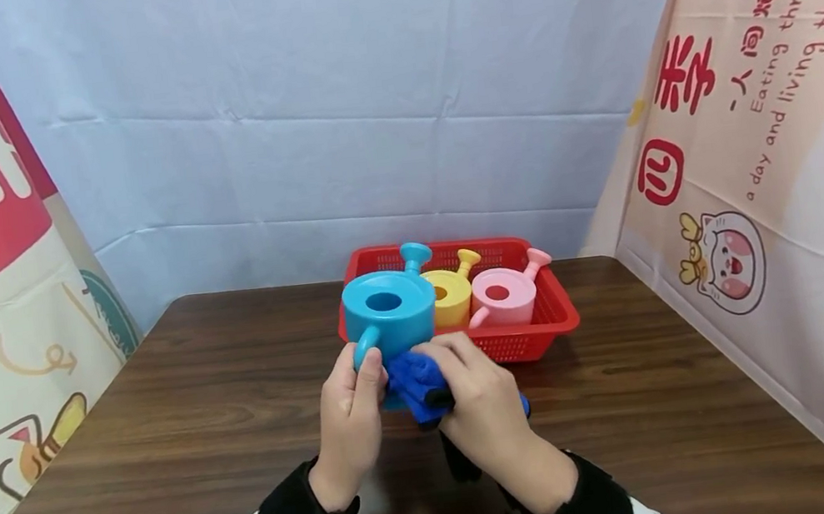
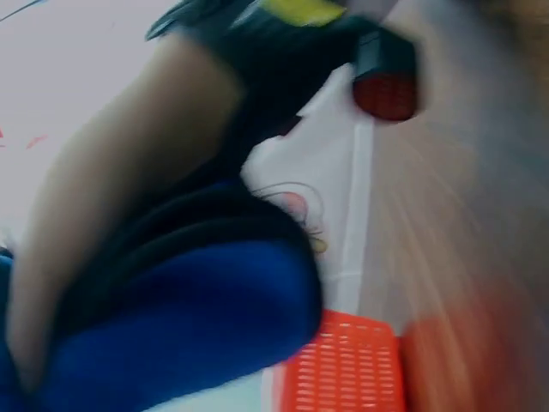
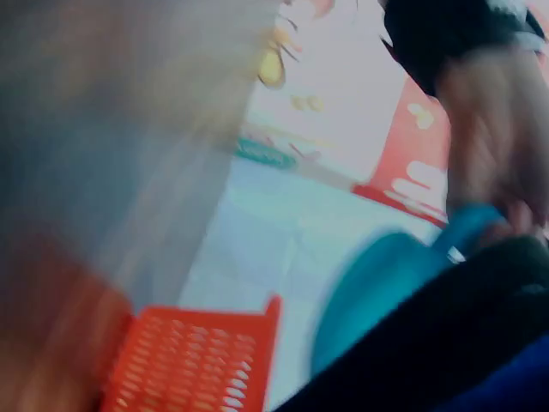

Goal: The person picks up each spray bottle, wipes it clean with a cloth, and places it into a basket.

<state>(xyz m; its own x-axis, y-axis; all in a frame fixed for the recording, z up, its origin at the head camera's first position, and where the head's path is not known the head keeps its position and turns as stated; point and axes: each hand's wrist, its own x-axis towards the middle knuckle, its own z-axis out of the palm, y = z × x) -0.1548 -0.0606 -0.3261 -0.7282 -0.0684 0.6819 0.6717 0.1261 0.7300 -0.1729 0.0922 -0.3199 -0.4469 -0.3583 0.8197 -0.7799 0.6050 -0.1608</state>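
A blue toy watering can (image 1: 391,314) is held up in front of the red basket, its spout pointing away. My left hand (image 1: 353,414) grips its handle (image 1: 367,345). My right hand (image 1: 483,400) holds a bunched blue cloth (image 1: 418,382) with black edging against the can's lower right side. In the left wrist view the cloth (image 2: 197,318) fills the lower left, blurred. The right wrist view shows the can (image 3: 377,292) behind dark cloth edging, with the left hand (image 3: 497,137) at its handle.
The red basket (image 1: 527,345) stands at the table's far side. Inside it are a yellow watering can (image 1: 453,307) and a pink one (image 1: 507,301). Brown wooden table (image 1: 210,412) lies around, with a pale blue cloth backdrop (image 1: 338,131) behind and printed cloths at both sides.
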